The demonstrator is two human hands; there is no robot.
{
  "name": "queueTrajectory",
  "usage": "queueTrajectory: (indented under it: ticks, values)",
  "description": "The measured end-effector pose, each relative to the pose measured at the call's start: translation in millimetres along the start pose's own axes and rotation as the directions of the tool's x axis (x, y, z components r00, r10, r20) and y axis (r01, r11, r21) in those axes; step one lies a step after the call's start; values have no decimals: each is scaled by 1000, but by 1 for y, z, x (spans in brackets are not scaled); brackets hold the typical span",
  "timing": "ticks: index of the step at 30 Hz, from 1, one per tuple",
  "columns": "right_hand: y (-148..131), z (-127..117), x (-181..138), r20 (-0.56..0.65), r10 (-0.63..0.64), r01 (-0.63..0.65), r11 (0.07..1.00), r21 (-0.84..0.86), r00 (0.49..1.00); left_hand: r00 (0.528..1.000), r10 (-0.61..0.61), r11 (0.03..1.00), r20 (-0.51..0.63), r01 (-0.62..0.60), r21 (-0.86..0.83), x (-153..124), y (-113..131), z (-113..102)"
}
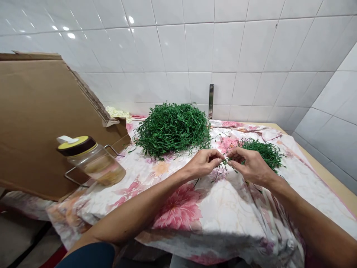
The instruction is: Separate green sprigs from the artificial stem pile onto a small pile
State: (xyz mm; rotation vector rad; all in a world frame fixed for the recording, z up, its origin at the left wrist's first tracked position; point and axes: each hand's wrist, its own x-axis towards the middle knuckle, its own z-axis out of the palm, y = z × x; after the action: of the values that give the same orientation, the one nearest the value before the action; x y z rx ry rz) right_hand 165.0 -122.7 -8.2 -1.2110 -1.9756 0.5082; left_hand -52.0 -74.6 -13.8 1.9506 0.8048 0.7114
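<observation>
Both hands meet above the cloth, fingertips almost touching. My left hand (205,162) is closed in a pinch on a thin green plastic stem (226,160). From the other side my right hand (249,163) pinches the same green piece between thumb and fingers. A few thin stem ends hang below the fingertips. Behind and left of my hands rises a large heap of green stems (174,128) with small knobbed tips. A smaller pile of green stems (264,152) lies just beyond my right hand, which partly hides it.
A flowered cloth (178,208) covers the table. At left stand a clear bottle (100,167) with a yellow-and-brown lid, tilted in view, and a large cardboard box (41,126). Pale yellow pieces (118,112) lie behind the box. White tiled wall (200,48) closes off the back, with a metal strip (211,101).
</observation>
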Motion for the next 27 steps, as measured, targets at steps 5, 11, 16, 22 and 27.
queueTrajectory:
  ticks: [5, 11, 16, 22, 27]
  values:
    - [3, 1, 0, -80, -8, 7, 1000, -15, 997, 1000, -3, 1000, 10, 3, -25, 0, 4, -1]
    - [-1, -1, 0, -168, 15, -12, 1000, 16, 986, 998, 33, 999, -57, -31, 31, 0, 3, -2]
    - [-3, -5, 0, -166, 66, -48, 993, 106, 984, 999, 44, 999, -31, -45, -10, 0, 1, -2]
    - [-6, -1, 1, -135, 117, -82, 968, 238, 984, 1000, 21, 995, -3, -21, -101, 1, 4, -3]
    - [-8, 5, 0, -108, 144, -107, 950, 293, 984, 1000, 15, 982, -27, -20, -186, 4, 0, -2]
